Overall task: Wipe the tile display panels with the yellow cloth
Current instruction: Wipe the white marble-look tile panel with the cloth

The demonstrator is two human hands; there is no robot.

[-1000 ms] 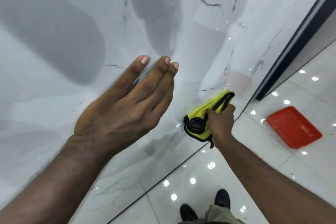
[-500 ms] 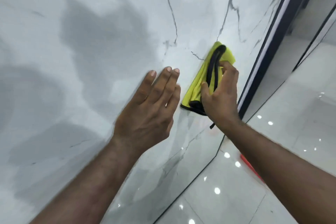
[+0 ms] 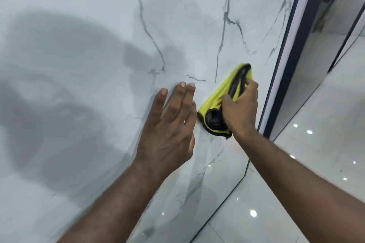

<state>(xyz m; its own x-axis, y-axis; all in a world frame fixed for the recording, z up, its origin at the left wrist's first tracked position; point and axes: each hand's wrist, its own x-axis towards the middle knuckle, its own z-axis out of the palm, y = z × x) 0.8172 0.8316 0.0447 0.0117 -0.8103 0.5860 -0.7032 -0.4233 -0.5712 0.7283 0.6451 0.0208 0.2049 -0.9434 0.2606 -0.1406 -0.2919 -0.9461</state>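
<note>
A white marble-look tile display panel (image 3: 83, 25) with grey veins fills most of the head view. My right hand (image 3: 240, 108) grips a folded yellow cloth (image 3: 219, 94) with black edging and presses it against the panel near its right edge. My left hand (image 3: 169, 124) is held flat with straight fingers at the panel, just left of the cloth; its fingertips appear to touch the tile. The lower part of the cloth is partly hidden behind my right hand.
A dark vertical frame strip (image 3: 286, 61) borders the panel on the right, with another glossy panel (image 3: 316, 49) beyond it. The glossy tiled floor (image 3: 316, 144) with light reflections lies at the lower right. Shadows fall across the panel's left side.
My right hand with the cloth rose from the panel's bottom, near the floor, to higher beside the frame. My left hand moved in to the tile. The red tray left view.
</note>
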